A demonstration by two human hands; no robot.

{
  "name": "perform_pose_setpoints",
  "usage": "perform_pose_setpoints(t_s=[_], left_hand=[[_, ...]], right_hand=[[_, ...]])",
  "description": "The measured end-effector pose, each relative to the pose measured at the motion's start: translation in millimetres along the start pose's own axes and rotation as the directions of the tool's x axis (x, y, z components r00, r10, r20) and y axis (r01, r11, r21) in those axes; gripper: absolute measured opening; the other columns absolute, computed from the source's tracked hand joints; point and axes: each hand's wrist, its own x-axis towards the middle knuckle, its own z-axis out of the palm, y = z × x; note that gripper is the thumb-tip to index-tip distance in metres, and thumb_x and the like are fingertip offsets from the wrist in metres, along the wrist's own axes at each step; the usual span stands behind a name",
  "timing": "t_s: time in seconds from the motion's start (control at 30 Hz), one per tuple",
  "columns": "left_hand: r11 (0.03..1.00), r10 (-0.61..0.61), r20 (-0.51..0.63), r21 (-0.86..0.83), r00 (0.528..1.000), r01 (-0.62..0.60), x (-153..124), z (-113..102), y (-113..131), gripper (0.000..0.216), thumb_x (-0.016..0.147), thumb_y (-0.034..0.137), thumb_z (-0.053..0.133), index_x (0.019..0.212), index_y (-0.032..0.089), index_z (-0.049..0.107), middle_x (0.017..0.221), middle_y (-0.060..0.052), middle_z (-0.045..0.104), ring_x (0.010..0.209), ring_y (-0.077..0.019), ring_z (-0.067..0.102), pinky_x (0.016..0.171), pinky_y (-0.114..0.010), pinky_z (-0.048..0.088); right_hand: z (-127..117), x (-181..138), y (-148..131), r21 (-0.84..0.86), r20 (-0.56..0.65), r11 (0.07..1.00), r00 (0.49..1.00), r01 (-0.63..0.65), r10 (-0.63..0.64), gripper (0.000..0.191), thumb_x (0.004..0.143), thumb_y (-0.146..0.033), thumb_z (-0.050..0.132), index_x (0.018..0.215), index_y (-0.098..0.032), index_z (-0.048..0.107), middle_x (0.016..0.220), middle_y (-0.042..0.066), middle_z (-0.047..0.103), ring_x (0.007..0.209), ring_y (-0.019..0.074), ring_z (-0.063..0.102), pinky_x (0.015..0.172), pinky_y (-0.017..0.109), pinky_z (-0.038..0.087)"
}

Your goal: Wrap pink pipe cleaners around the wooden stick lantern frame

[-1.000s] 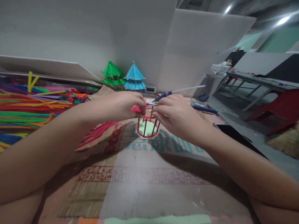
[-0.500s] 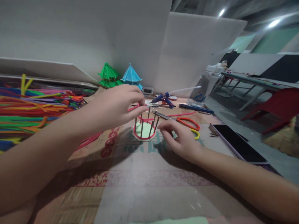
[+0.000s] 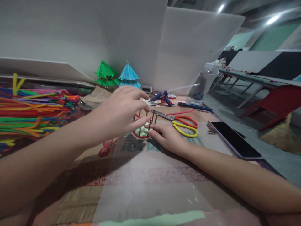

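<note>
A small frame has an octagonal pale-green base [image 3: 137, 137] edged in red pipe cleaner, with several thin brown posts [image 3: 153, 116] standing on it. My left hand [image 3: 122, 110] arches over the frame's upper left side, finger and thumb apart near the post tops, nothing plainly between them. A bit of red pipe cleaner shows by its thumb tip. My right hand [image 3: 168, 136] rests low at the frame's right side, finger and thumb closed around a front-right brown post. The left hand hides part of the frame.
Scissors [image 3: 185, 125] with orange and yellow handles lie behind my right hand. Beyond are a blue glue gun [image 3: 163, 98] and a dark blue tool [image 3: 194, 106]. A phone [image 3: 235, 139] lies right, many coloured pipe cleaners [image 3: 35, 110] left, green [image 3: 104, 73] and blue [image 3: 129, 75] small roofs behind.
My right hand has moved left to the frame and closed on a post. My left finger and thumb have spread and lowered slightly over the post tops. The view has shifted a little.
</note>
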Motion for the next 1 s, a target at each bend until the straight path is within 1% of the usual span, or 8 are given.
perform_pose_setpoints(t_s=[0.07, 0.17, 0.27, 0.47, 0.6, 0.83, 1.0], left_hand=[[1.000, -0.005, 0.010, 0.016, 1.000, 0.004, -0.8, 1.8, 1.1, 0.033, 0.101, 0.041, 0.054, 0.104, 0.020, 0.079, 0.127, -0.014, 0.071, 0.125, -0.0320, 0.062, 0.111, -0.052, 0.044], [1.000, -0.003, 0.028, 0.028, 1.000, 0.003, -0.6, 4.2, 1.7, 0.033, 0.101, 0.038, 0.052, 0.103, 0.019, 0.079, 0.126, -0.014, 0.071, 0.125, -0.0317, 0.063, 0.109, -0.051, 0.045], [1.000, 0.001, 0.061, 0.023, 0.998, -0.002, 0.6, 6.6, 0.8, 0.034, 0.101, 0.039, 0.052, 0.102, 0.019, 0.079, 0.123, -0.014, 0.072, 0.123, -0.0323, 0.063, 0.108, -0.052, 0.046], [1.000, -0.012, 0.072, 0.025, 0.997, 0.010, 1.5, 8.6, -0.6, 0.030, 0.100, 0.036, 0.054, 0.098, 0.020, 0.079, 0.118, -0.012, 0.073, 0.119, -0.0308, 0.064, 0.105, -0.050, 0.046], [1.000, 0.008, 0.057, 0.019, 0.998, -0.009, 1.8, 9.0, 0.0, 0.029, 0.099, 0.037, 0.055, 0.096, 0.021, 0.079, 0.114, -0.011, 0.074, 0.115, -0.0305, 0.065, 0.103, -0.049, 0.047], [0.999, 0.029, 0.047, 0.025, 0.999, -0.030, 3.6, 13.2, -1.8, 0.025, 0.097, 0.032, 0.057, 0.093, 0.022, 0.079, 0.111, -0.010, 0.075, 0.111, -0.0285, 0.066, 0.101, -0.047, 0.047], [0.997, 0.032, 0.069, 0.062, 0.997, -0.037, 4.3, 11.8, -2.1, 0.024, 0.096, 0.029, 0.056, 0.090, 0.021, 0.078, 0.110, -0.010, 0.075, 0.109, -0.0283, 0.067, 0.099, -0.046, 0.048]], right_hand=[[0.2, 3.3, -1.0, 0.029, 0.025, 0.999, 1.000, 0.015, -0.015, 0.030, 0.104, -0.033, 0.055, 0.115, -0.018, 0.079, 0.092, 0.005, 0.077, 0.079, 0.0172, 0.065, 0.073, 0.026, 0.042], [1.0, 6.9, 0.4, 0.064, 0.048, 0.998, 0.999, 0.005, -0.008, 0.027, 0.104, -0.031, 0.056, 0.102, -0.018, 0.079, 0.091, 0.004, 0.077, 0.081, 0.0170, 0.066, 0.074, 0.025, 0.043], [1.9, 8.1, 2.0, 0.066, 0.059, 0.998, 0.998, -0.015, 0.012, 0.027, 0.103, -0.032, 0.058, 0.096, -0.017, 0.079, 0.087, 0.004, 0.077, 0.080, 0.0169, 0.065, 0.073, 0.025, 0.042], [1.8, 6.9, -0.6, 0.051, 0.065, 0.998, 0.997, -0.044, 0.041, 0.029, 0.102, -0.034, 0.058, 0.091, -0.017, 0.078, 0.080, 0.002, 0.073, 0.075, 0.0158, 0.061, 0.069, 0.025, 0.038], [1.6, 7.1, -1.4, 0.056, 0.069, 0.998, 0.997, -0.041, 0.037, 0.029, 0.102, -0.034, 0.058, 0.090, -0.017, 0.078, 0.079, 0.002, 0.071, 0.076, 0.0153, 0.059, 0.070, 0.025, 0.038], [1.2, 7.1, -1.8, 0.064, 0.077, 0.997, 0.997, -0.038, 0.033, 0.031, 0.102, -0.032, 0.059, 0.081, -0.017, 0.074, 0.071, -0.001, 0.064, 0.070, 0.0130, 0.053, 0.067, 0.024, 0.034], [0.6, 7.7, -3.8, 0.084, 0.072, 0.995, 0.996, -0.050, 0.044, 0.027, 0.101, -0.031, 0.060, 0.085, -0.017, 0.077, 0.075, 0.000, 0.067, 0.074, 0.0139, 0.056, 0.070, 0.024, 0.036]])
